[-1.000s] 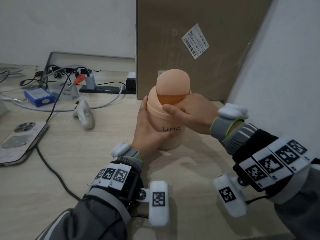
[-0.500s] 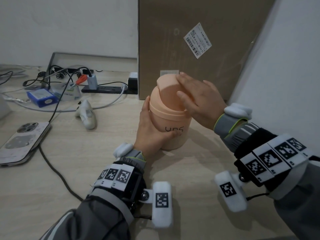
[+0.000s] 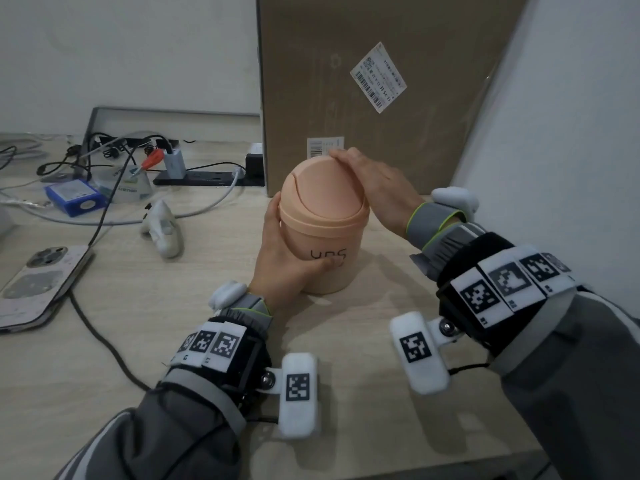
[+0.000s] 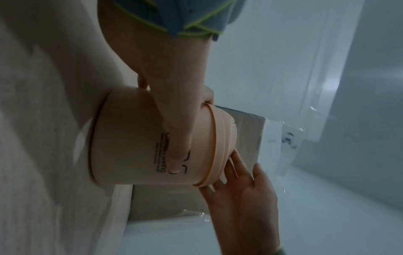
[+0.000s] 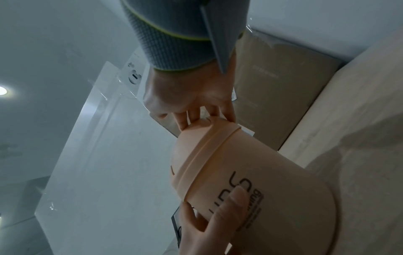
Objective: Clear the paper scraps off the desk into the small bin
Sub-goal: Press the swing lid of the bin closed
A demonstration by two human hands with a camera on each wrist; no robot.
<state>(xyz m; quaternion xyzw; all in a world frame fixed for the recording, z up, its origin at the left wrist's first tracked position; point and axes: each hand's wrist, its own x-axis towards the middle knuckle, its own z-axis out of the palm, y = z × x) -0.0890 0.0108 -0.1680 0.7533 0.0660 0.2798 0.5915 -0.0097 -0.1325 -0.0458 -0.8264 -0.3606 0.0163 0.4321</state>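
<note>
Here the left hand (image 3: 289,261) grips the bin (image 3: 323,230) on the desk (image 3: 121,306), right hand (image 3: 375,187) flat atop.

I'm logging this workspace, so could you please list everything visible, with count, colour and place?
small bin: one, peach, upright at desk centre, swing lid level
desk: one, light wood
cardboard box: one, brown, upright behind the bin
phone: one, pale, camera side up, left edge
blue box: one, back left
power strip: one, black, back, beside the cardboard box
cables: several, black and white, left side
paper scraps: none visible
left hand: grips the bin's body
right hand: fingers straight, resting on the lid
</note>
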